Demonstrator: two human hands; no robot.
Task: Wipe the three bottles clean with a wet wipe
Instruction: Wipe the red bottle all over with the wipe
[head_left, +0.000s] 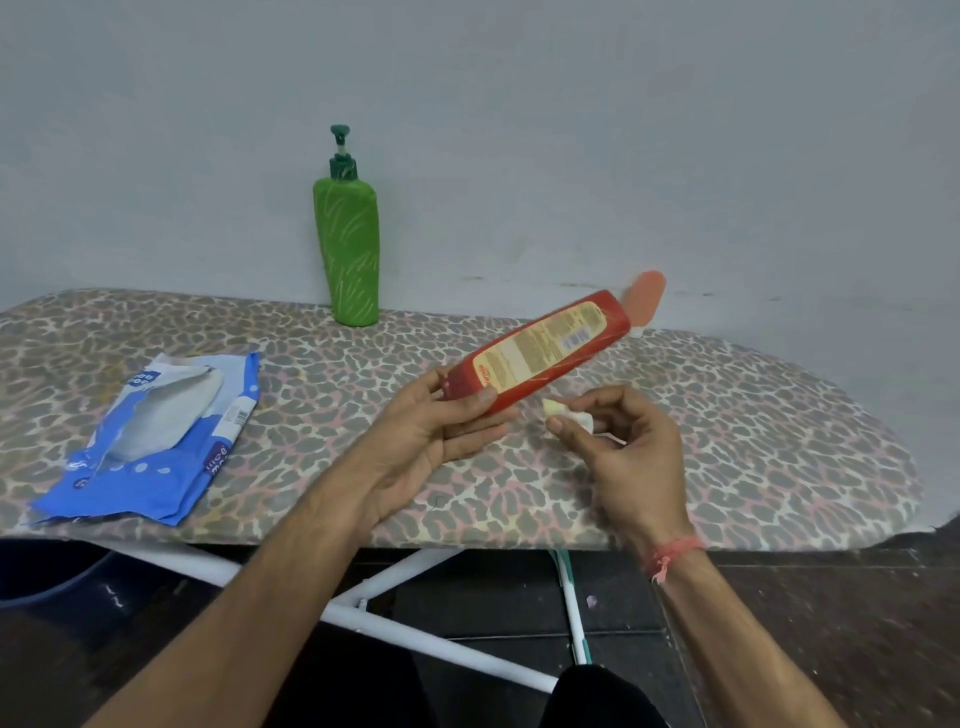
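Holding the red bottle (540, 353) by its base in my left hand (441, 431); slick, light plastic. Right hand (623, 441) pinches the balled wipe (566, 413).

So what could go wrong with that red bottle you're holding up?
The left hand holds the red bottle only by its bottom end, tilted up over the ironing board, so it might slip and fall. Its flip cap looks open, so liquid could leak if it tips down. The right hand pinches a small bunched-up wet wipe, which could drop.
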